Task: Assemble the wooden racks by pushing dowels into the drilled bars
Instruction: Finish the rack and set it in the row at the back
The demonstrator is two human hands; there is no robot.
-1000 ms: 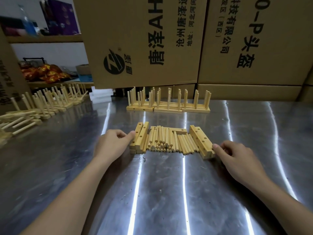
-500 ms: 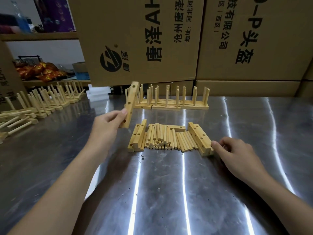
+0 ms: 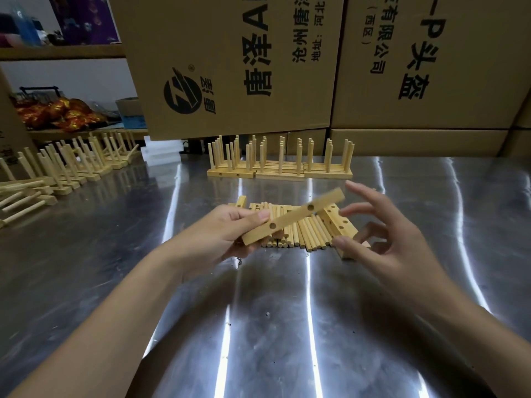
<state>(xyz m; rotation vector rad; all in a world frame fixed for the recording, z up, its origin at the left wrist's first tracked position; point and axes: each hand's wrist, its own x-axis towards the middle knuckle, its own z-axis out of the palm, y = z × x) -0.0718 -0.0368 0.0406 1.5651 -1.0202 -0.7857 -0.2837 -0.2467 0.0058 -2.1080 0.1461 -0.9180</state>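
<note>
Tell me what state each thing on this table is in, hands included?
left hand: gripping one end of a drilled bar.
drilled bar: held above the table, tilted, holes empty.
right hand: open, fingers spread, holding nothing.
loose dowels: lying flat, side by side.
spare bars: lying on the table, holes empty.
back racks: assembled, dowels upright.
left racks: assembled; some at the far left lie on their sides.
</note>
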